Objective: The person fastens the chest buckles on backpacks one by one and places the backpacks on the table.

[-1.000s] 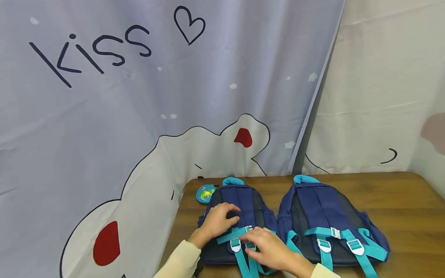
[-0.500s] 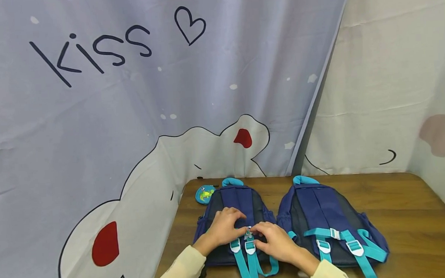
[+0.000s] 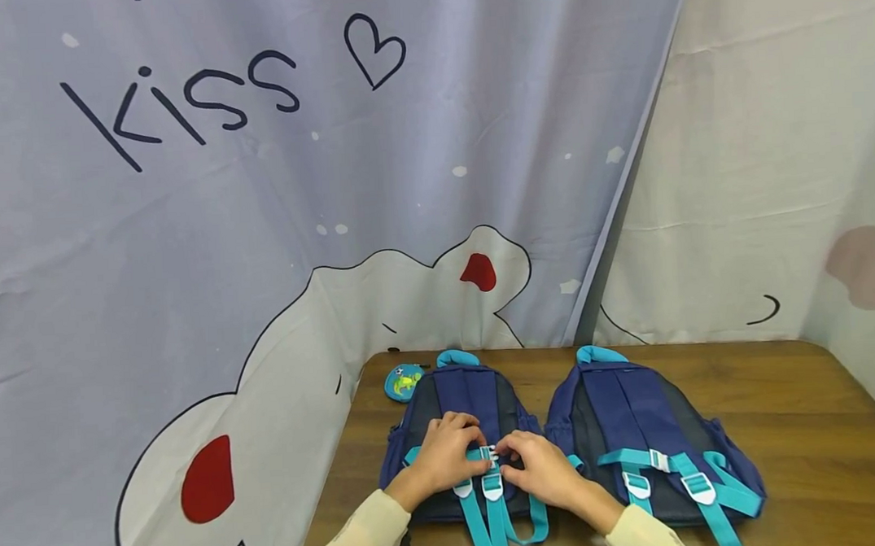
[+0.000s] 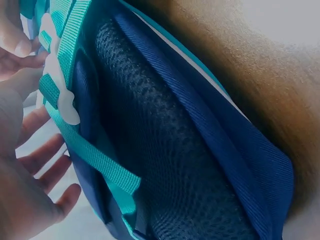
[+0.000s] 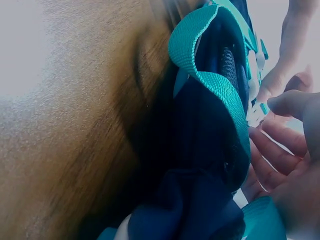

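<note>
A small navy and black backpack point(image 3: 474, 392) lies on the table with its teal straps facing up. Across its middle runs a teal chest strap point(image 4: 102, 160) with a white buckle point(image 3: 488, 452). My left hand point(image 3: 445, 456) pinches the strap at the buckle from the left, its other fingers spread loosely. From the right, my right hand point(image 3: 540, 466) has thumb and forefinger at the buckle's other side; in the right wrist view the buckle point(image 5: 256, 116) sits between them. Whether the buckle's halves are joined is hard to see.
A larger navy backpack point(image 3: 637, 395) with teal straps lies just to the right. A round blue pouch point(image 3: 403, 382) with a green cartoon figure sits at the small backpack's upper left. The wooden table point(image 3: 802, 404) meets a printed curtain point(image 3: 432, 143) behind.
Both hands have come together at the small backpack's chest buckle, the left moving right and slightly down. Over the last half second the left hand shifts slightly and more strap shows beside it.
</note>
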Available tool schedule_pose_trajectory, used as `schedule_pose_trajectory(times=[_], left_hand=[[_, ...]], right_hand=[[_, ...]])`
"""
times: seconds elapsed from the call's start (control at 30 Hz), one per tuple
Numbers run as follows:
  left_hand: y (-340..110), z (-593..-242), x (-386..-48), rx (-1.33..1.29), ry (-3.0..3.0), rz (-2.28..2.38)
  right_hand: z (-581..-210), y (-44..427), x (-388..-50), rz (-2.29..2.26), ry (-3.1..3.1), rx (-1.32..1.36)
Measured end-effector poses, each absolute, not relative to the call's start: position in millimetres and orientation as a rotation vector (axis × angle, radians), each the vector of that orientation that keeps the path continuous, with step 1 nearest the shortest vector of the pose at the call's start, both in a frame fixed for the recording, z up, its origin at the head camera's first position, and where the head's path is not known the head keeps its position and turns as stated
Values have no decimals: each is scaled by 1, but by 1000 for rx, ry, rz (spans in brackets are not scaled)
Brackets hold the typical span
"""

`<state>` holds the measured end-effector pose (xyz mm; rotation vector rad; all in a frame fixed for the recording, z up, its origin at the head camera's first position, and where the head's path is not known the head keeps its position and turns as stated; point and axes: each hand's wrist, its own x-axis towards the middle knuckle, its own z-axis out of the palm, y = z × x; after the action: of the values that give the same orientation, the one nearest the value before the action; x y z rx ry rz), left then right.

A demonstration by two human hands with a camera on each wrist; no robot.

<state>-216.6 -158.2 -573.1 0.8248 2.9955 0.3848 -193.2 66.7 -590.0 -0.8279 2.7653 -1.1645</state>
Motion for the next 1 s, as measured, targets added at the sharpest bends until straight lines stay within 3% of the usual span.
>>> schedule_pose_trajectory(times=[1.0], left_hand=[[-198,-575,-209,881,3290,834]], right_hand=[[-593,26,-196,-905,2920,-631]])
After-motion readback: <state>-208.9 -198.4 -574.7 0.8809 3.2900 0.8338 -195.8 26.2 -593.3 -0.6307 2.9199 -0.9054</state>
